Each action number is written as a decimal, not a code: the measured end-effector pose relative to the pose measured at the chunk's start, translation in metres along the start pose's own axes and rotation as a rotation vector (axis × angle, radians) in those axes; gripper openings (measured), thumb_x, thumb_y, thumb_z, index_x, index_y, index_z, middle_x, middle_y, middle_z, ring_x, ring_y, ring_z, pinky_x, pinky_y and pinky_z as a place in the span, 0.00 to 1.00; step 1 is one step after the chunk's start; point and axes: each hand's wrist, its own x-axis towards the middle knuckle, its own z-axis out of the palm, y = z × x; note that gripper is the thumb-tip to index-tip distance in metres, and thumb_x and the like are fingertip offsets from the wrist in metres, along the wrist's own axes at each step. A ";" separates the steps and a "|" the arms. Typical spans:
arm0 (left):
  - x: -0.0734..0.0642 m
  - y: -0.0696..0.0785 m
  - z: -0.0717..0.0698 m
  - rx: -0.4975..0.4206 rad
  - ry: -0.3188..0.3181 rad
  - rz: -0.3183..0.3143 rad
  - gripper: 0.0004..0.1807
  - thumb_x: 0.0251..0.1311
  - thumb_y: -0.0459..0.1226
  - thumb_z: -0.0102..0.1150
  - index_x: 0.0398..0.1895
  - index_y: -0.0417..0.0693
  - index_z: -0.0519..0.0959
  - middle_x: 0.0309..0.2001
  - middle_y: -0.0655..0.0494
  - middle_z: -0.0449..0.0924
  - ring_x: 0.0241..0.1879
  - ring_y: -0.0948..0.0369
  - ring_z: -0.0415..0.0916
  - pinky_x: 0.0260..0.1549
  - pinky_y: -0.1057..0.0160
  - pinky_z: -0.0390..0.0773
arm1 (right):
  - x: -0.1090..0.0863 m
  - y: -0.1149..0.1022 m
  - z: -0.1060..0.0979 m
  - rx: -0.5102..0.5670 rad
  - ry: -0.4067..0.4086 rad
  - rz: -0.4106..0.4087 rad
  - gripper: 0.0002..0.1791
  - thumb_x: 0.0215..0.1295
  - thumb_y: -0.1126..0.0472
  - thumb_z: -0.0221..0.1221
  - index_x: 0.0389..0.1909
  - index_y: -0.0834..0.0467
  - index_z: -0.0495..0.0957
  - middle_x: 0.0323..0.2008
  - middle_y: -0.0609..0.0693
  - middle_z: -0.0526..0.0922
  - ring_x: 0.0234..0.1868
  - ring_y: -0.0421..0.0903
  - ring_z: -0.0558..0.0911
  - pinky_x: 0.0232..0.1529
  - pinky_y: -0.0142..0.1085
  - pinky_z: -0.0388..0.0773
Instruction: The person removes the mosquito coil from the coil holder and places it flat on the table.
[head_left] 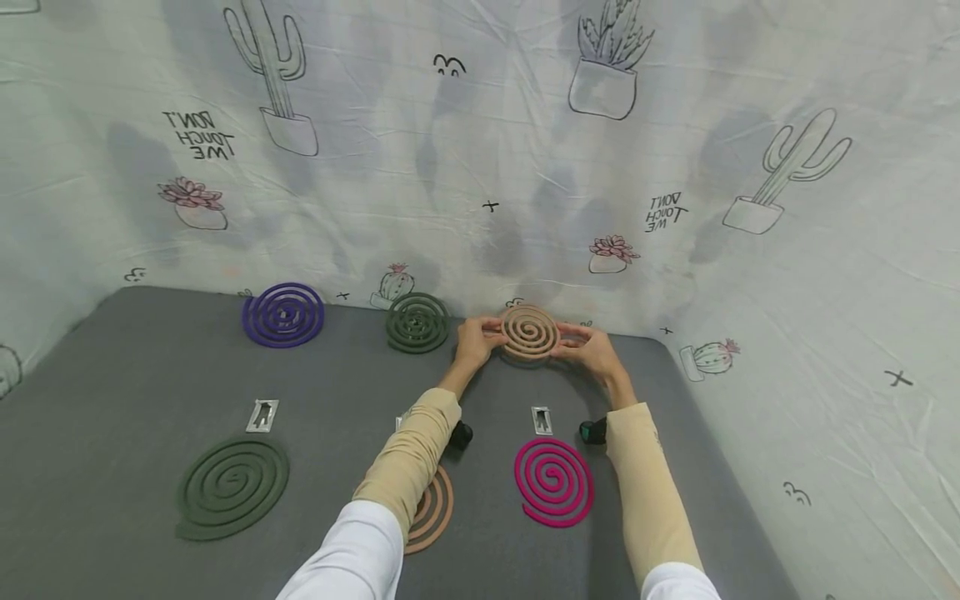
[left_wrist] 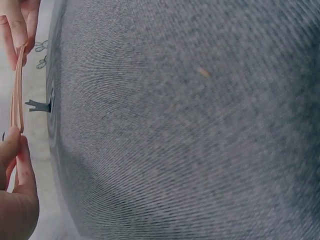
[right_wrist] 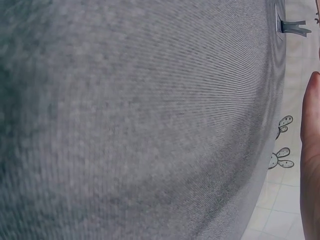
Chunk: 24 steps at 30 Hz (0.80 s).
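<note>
Both hands hold a tan mosquito coil [head_left: 529,330] between them near the back edge of the table. My left hand [head_left: 474,342] pinches its left rim, and my right hand [head_left: 595,350] grips the right rim with fingers and thumb. Seen edge-on, the coil [left_wrist: 18,95] is raised off the grey surface in the left wrist view. Below it, a small metal coil stand [left_wrist: 38,105] sticks up from the table. Only the edge of my right hand [right_wrist: 311,155] shows in the right wrist view, beside another look at the stand [right_wrist: 295,27].
Along the back are a purple coil [head_left: 283,342] and a dark green coil [head_left: 417,348]. Nearer are a larger green coil [head_left: 234,477], a pink coil [head_left: 552,472] and an orange coil [head_left: 447,500] partly under my left arm. Metal stands [head_left: 255,428] lie on the grey table [head_left: 330,450]. Printed cloth [head_left: 487,150] hangs behind.
</note>
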 end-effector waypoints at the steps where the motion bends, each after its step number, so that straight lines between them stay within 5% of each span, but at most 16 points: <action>1: 0.000 0.000 -0.001 0.000 -0.005 -0.003 0.18 0.50 0.27 0.68 0.47 0.33 0.82 0.42 0.40 0.83 0.40 0.50 0.84 0.36 0.62 0.84 | 0.000 0.000 0.000 -0.002 0.001 0.002 0.33 0.54 0.75 0.66 0.63 0.68 0.69 0.64 0.62 0.69 0.45 0.38 0.80 0.43 0.26 0.79; 5: 0.007 -0.007 0.000 -0.006 -0.036 -0.014 0.19 0.49 0.29 0.71 0.47 0.35 0.82 0.41 0.43 0.84 0.38 0.52 0.84 0.36 0.61 0.84 | -0.001 -0.001 -0.001 -0.013 -0.007 -0.001 0.32 0.55 0.73 0.66 0.63 0.68 0.70 0.64 0.63 0.69 0.48 0.42 0.80 0.44 0.27 0.79; 10: 0.018 -0.025 0.005 -0.006 -0.040 0.047 0.20 0.47 0.34 0.74 0.47 0.40 0.84 0.39 0.49 0.85 0.35 0.59 0.84 0.31 0.64 0.83 | -0.004 -0.005 -0.002 -0.027 -0.001 -0.005 0.32 0.56 0.72 0.66 0.63 0.67 0.70 0.63 0.63 0.70 0.57 0.55 0.76 0.46 0.27 0.78; 18: 0.000 0.005 -0.004 0.007 -0.035 0.007 0.17 0.51 0.26 0.69 0.46 0.31 0.81 0.41 0.40 0.83 0.40 0.50 0.83 0.35 0.62 0.84 | -0.008 -0.006 -0.002 -0.049 -0.001 -0.018 0.32 0.56 0.70 0.67 0.63 0.67 0.69 0.64 0.63 0.70 0.57 0.56 0.75 0.49 0.29 0.77; 24: -0.004 0.010 -0.008 0.002 -0.042 -0.023 0.17 0.50 0.26 0.69 0.46 0.32 0.82 0.41 0.40 0.83 0.40 0.50 0.83 0.36 0.62 0.84 | -0.010 -0.006 -0.001 -0.041 -0.007 -0.033 0.32 0.55 0.71 0.67 0.62 0.68 0.70 0.63 0.64 0.70 0.54 0.53 0.78 0.48 0.28 0.78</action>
